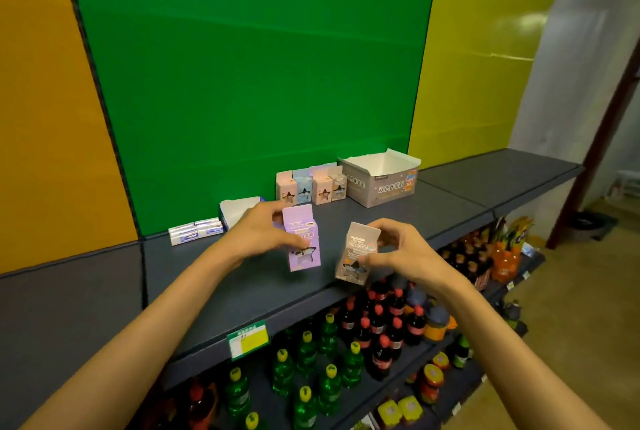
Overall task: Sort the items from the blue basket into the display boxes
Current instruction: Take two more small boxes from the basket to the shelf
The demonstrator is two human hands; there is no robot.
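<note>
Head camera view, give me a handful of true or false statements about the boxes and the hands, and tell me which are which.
1. The left hand holds a purple box. True.
2. The right hand is empty. False: it holds a grey box.
3. The display box on the shelf stands open at the top. True.
4. Both held boxes are inside the display box. False: they are held nearer the shelf's front edge.
5. A row of small boxes stands left of the display box. True.
</note>
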